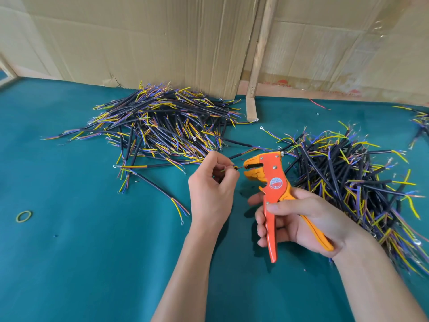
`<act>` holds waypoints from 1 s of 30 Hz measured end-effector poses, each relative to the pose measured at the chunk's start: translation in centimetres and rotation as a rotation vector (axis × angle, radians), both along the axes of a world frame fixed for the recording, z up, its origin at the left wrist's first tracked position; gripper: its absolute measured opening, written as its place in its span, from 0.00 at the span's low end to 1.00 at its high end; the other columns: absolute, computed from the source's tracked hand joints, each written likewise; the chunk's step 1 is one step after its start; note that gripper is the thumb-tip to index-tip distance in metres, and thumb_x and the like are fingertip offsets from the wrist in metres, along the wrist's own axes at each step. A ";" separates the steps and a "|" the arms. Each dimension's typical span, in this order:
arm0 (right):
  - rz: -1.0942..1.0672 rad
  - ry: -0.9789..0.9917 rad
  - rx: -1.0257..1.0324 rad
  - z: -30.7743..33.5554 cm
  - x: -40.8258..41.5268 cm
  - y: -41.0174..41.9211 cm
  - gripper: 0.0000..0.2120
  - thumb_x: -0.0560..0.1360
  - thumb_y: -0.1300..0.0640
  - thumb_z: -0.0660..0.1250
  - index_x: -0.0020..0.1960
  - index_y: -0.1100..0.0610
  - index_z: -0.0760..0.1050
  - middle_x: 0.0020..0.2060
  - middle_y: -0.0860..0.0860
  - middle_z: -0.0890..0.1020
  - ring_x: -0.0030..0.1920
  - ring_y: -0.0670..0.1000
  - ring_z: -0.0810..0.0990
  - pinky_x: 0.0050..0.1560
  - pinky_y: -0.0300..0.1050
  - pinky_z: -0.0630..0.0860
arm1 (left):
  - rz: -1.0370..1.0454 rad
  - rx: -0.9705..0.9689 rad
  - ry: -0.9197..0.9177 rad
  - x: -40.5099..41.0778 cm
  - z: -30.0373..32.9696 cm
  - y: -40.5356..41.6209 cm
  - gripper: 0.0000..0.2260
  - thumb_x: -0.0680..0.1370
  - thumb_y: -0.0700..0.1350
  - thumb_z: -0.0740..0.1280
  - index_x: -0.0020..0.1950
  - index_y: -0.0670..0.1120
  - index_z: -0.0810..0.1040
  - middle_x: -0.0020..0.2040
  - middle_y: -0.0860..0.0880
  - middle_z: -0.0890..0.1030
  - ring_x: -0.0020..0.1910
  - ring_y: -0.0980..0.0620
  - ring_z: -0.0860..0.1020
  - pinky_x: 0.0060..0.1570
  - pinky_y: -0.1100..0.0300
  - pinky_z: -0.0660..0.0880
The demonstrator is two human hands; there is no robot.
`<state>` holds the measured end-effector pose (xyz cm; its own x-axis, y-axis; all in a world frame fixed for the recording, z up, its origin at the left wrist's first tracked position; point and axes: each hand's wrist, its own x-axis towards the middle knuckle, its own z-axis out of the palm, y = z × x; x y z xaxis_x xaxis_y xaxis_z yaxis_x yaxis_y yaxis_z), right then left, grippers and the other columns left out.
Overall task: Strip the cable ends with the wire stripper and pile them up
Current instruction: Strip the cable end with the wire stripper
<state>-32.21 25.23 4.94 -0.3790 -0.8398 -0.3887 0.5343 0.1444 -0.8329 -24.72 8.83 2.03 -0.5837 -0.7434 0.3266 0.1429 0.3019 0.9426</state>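
Over teal felt [92, 252], right hand [299, 224] grips orange wire stripper [274, 180]; left hand [213, 189] pinches thin cable [234, 168].

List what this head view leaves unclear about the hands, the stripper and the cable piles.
- Cable in the left hand: mostly hidden by curled fingers; only a short tip shows, too small to tell if stripped.
- Wire stripper: lower handles covered by the right hand; round label too small to read.
- Right pile: cut off by the frame's right edge.
- Left pile: which ends are stripped is too fine to judge.
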 end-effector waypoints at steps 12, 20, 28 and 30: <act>0.043 0.055 -0.024 0.3 0.4 -0.3 0.16 0.67 0.63 0.77 0.53 0.63 0.82 0.40 0.64 0.77 0.37 0.63 0.80 0.41 0.59 0.81 | -0.012 -0.025 -0.004 0.0 0.1 0.0 0.02 0.71 0.38 0.66 0.40 0.44 0.77 0.33 0.50 0.76 0.32 0.55 0.70 0.35 0.63 0.69; 0.049 0.050 -0.021 0.2 0.4 -0.4 0.12 0.68 0.63 0.76 0.50 0.61 0.82 0.38 0.63 0.77 0.35 0.61 0.79 0.38 0.57 0.81 | -0.030 -0.014 0.018 -0.1 0.1 0.0 0.02 0.70 0.39 0.65 0.39 0.44 0.76 0.32 0.50 0.75 0.31 0.56 0.69 0.34 0.65 0.67; 0.044 0.021 -0.046 0.1 0.1 -0.1 0.12 0.69 0.61 0.76 0.50 0.62 0.81 0.37 0.63 0.77 0.34 0.61 0.79 0.37 0.56 0.80 | -0.030 0.000 0.034 -0.1 0.1 -0.1 0.02 0.70 0.39 0.65 0.39 0.44 0.76 0.34 0.47 0.76 0.33 0.51 0.71 0.35 0.60 0.69; 0.047 0.027 -0.041 0.1 0.1 -0.1 0.12 0.68 0.61 0.76 0.50 0.62 0.81 0.37 0.63 0.77 0.34 0.61 0.79 0.37 0.57 0.80 | -0.034 -0.011 0.033 -0.1 0.1 0.0 0.02 0.70 0.39 0.65 0.39 0.44 0.76 0.33 0.48 0.76 0.32 0.54 0.71 0.35 0.62 0.69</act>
<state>-32.13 25.15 5.05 -0.3484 -0.8720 -0.3438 0.5051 0.1343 -0.8525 -24.79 8.85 2.13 -0.5970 -0.7198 0.3542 0.1846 0.3064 0.9338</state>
